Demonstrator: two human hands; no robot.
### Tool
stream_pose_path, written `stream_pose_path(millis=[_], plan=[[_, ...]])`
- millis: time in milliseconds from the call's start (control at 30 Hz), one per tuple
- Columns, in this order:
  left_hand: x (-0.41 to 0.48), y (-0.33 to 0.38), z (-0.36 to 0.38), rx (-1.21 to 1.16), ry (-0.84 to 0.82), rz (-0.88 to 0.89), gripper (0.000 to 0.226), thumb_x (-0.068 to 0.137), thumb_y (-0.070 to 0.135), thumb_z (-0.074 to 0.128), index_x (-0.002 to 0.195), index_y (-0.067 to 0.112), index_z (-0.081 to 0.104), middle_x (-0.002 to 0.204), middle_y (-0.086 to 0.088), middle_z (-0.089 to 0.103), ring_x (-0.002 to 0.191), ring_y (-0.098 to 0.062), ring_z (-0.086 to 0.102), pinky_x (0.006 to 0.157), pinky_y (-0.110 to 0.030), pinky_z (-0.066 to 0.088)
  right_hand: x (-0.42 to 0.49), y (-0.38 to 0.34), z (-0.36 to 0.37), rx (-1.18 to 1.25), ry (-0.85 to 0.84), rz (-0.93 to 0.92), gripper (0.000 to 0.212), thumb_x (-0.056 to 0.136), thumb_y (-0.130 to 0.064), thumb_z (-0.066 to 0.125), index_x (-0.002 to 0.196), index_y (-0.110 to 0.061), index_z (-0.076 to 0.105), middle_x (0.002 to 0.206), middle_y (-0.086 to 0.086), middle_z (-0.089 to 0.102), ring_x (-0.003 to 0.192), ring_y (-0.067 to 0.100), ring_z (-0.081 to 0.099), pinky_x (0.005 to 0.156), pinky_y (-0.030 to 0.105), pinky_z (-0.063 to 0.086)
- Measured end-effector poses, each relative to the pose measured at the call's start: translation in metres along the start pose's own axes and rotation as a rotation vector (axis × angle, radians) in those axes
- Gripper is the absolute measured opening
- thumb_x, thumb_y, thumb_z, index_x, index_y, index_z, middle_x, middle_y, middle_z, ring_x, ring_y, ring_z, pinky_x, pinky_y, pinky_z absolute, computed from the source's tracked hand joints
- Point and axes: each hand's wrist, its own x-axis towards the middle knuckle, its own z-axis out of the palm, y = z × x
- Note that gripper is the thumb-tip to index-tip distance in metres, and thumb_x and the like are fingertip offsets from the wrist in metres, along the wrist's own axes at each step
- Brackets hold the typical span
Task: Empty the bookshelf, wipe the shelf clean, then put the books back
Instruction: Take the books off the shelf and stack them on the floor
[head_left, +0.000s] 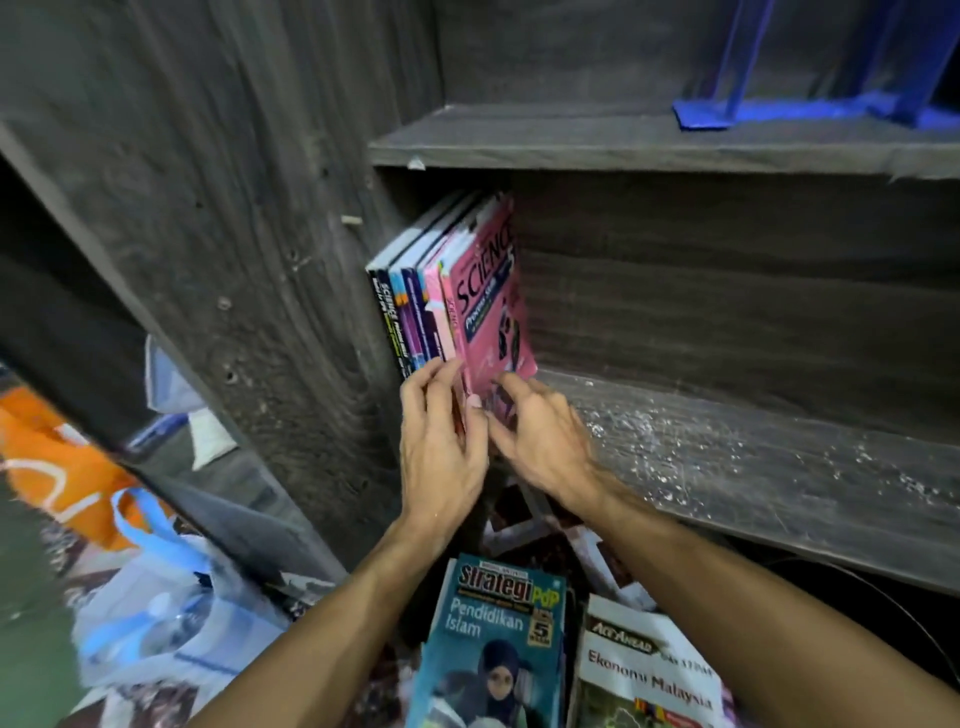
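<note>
The left hand (441, 436) has its grip closed on the lower end of a pink book (488, 291), fingers up along the spine side and thumb against the cover. The right hand (543, 431) lies just beside it with bent fingers, their tips on the lower corner of the same cover; I cannot tell whether this grip closes round the book or only presses on it.

The pink book leans left, the outermost of a short row of books (405, 296) standing at the left end of the shelf (753, 467), against the dark wooden side panel (291, 291). To the right of the hands the shelf board is bare and speckled with pale dust.

On the upper shelf (571, 140) stands a blue stand (779, 109). Below the forearms, on the floor, lie a teal book (493, 639) and, beside it, a white book (644, 670). Further left are a clear plastic bag (166, 613) with blue handles and an orange bag (57, 467).
</note>
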Motion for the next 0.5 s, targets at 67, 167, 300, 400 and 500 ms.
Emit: stream_pose_path(millis=[67, 167, 300, 400, 500], plan=[[0.008, 0.002, -0.002, 0.000, -0.007, -0.033, 0.047, 0.096, 0.026, 0.049, 0.140, 0.012, 0.048, 0.138, -0.008, 0.043, 0.132, -0.016, 0.044, 0.111, -0.016, 0.029, 0.010, -0.007, 0.003, 0.013, 0.021, 0.015, 0.048, 0.094, -0.053, 0.056, 0.135, -0.028, 0.049, 0.122, 0.007, 0.063, 0.106, 0.033, 0.063, 0.081, 0.034, 0.050], [0.014, 0.005, -0.005, -0.002, -0.016, -0.043, 0.051, 0.097, 0.032, 0.044, 0.145, 0.014, 0.043, 0.140, -0.006, 0.045, 0.130, -0.005, 0.044, 0.107, -0.007, 0.027, 0.020, -0.015, 0.007, 0.023, 0.042, 0.033, 0.046, 0.094, -0.052, 0.058, 0.129, -0.024, 0.047, 0.120, 0.008, 0.063, 0.103, 0.034, 0.064, 0.073, 0.033, 0.045], [0.016, 0.007, -0.007, -0.004, -0.010, -0.074, 0.053, 0.097, 0.031, 0.046, 0.148, 0.016, 0.039, 0.137, -0.005, 0.048, 0.110, 0.024, 0.040, 0.095, 0.001, 0.026, 0.027, -0.016, 0.011, 0.019, 0.068, 0.040, 0.046, 0.093, -0.051, 0.062, 0.124, -0.021, 0.045, 0.113, 0.007, 0.064, 0.093, 0.033, 0.066, 0.066, 0.028, 0.038], [0.017, 0.008, -0.007, -0.019, -0.010, -0.089, 0.056, 0.097, 0.034, 0.046, 0.150, 0.021, 0.034, 0.135, -0.002, 0.048, 0.116, 0.004, 0.048, 0.096, -0.008, 0.030, 0.031, -0.012, 0.009, 0.021, 0.075, 0.050, 0.049, 0.092, -0.054, 0.063, 0.125, -0.024, 0.044, 0.114, 0.007, 0.064, 0.095, 0.034, 0.065, 0.069, 0.032, 0.042], [0.019, 0.009, -0.005, -0.026, -0.020, -0.058, 0.059, 0.097, 0.032, 0.048, 0.152, 0.025, 0.030, 0.127, 0.005, 0.048, 0.106, 0.004, 0.051, 0.094, -0.014, 0.037, 0.032, -0.009, 0.004, -0.003, 0.058, 0.032, 0.047, 0.092, -0.049, 0.065, 0.122, -0.021, 0.043, 0.113, 0.007, 0.064, 0.093, 0.034, 0.065, 0.067, 0.032, 0.042]])
